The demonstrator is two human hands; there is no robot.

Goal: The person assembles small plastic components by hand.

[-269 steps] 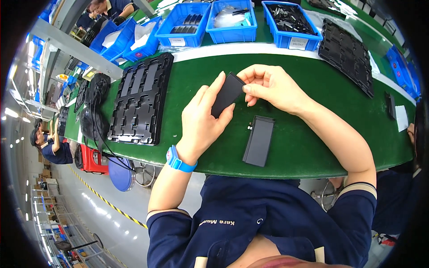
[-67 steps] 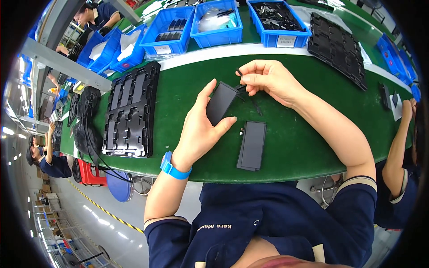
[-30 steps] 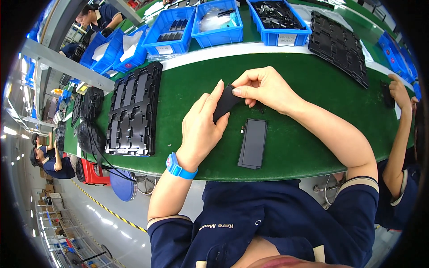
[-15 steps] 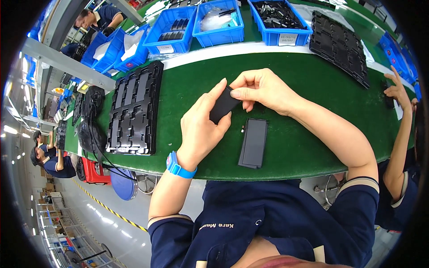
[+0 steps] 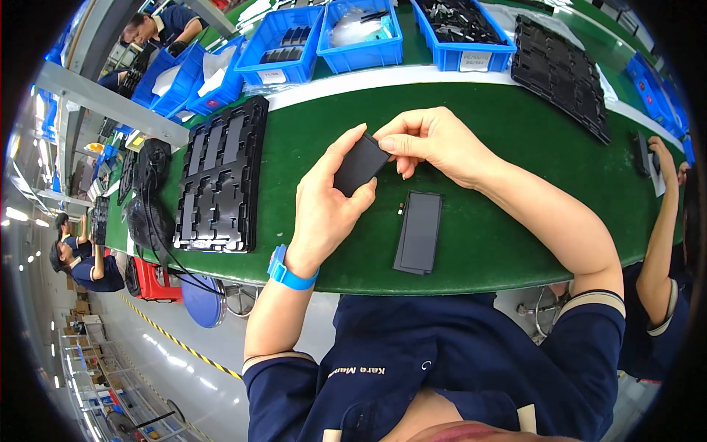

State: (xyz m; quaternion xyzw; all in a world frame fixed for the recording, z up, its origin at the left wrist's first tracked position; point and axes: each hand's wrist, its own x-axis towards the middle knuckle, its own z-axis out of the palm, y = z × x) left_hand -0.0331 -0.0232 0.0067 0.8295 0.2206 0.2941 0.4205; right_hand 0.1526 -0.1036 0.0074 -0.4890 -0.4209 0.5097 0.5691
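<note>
Left fingers (image 5: 342,145) grip a dark slab (image 5: 360,165), right fingers (image 5: 403,145) pinching its corner; overlapping slabs (image 5: 420,232) lie on the worktop (image 5: 309,121), black trays (image 5: 213,219) either side, blue bins (image 5: 361,57) beyond.

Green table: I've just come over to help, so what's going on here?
A person's left grip holds a flat black panel over the green table, while the right grip pinches at the panel's upper right edge; whether it holds something small is unclear. Similar dark panels lie slightly askew nearer the person. A black tray lies to the left, blue bins beyond.
</note>
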